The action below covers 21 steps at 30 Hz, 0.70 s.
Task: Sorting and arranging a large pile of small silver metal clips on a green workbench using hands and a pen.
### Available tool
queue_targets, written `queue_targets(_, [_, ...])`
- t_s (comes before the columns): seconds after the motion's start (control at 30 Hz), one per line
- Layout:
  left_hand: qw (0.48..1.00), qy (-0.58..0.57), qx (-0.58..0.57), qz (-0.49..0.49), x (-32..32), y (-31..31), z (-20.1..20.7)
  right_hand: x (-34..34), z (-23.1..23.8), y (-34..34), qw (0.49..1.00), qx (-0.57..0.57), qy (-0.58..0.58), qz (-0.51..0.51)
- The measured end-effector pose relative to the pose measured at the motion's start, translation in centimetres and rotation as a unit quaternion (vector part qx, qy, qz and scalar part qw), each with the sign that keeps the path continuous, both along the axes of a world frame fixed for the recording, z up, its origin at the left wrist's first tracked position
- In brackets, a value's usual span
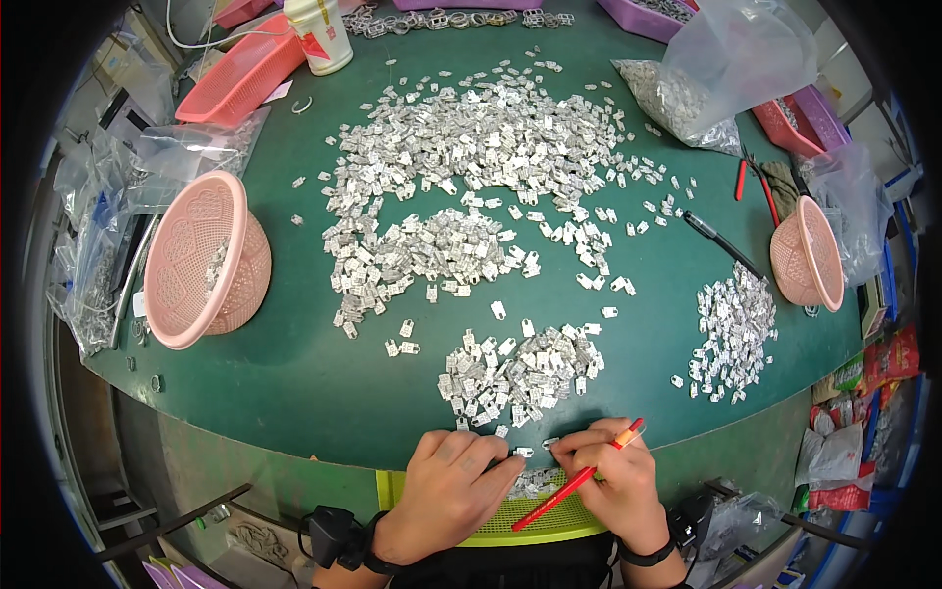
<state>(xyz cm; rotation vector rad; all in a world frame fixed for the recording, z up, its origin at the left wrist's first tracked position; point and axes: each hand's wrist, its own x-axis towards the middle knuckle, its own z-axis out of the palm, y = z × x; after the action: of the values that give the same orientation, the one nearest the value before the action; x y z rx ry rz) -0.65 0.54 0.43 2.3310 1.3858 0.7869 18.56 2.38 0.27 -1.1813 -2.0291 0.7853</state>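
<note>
My left hand (453, 493) is closed over the table's near edge, with a small silver padlock-shaped metal tag (523, 453) at its thumb and fingertips. Between the fingers of my right hand (620, 486) a slim red pen (555, 502) lies slanted. The same hand's fingertips meet another small metal piece (549, 445). Just beyond both hands is a small heap of these tags (540, 373). Below them, a yellow-green plastic basket (391, 488) holds more tags and is partly hidden by my hands.
Large tag piles (471, 137) cover the middle of the green table (294, 393). A pink basket (196, 260) stands left, a smaller one (807, 257) right. Near that lie a black marker (721, 240), another tag heap (734, 334), red-handled pliers (764, 191) and a filled plastic bag (677, 103).
</note>
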Motion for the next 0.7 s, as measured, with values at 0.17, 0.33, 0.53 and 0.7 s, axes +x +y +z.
queue_targets(0.17, [0.998, -0.022, 0.014, 0.050, -0.7, -0.7, -0.3, 0.6, 0.4, -0.5, 0.998, -0.023, 0.026, -0.047])
queue_targets(0.33, [0.999, -0.004, 0.016, 0.049, -0.2, -0.2, -0.2, 0.3, 0.3, -0.5, 0.995, -0.040, 0.049, -0.077])
queue_targets(0.53, [1.000, -0.011, 0.000, -0.023, -0.8, -0.7, 0.4, 0.5, 0.6, -0.8, 0.997, -0.072, 0.007, 0.037])
queue_targets(0.7, [0.995, -0.006, 0.022, 0.100, -2.8, -0.6, -0.2, -1.6, 0.8, 0.2, 0.998, -0.018, -0.026, 0.054])
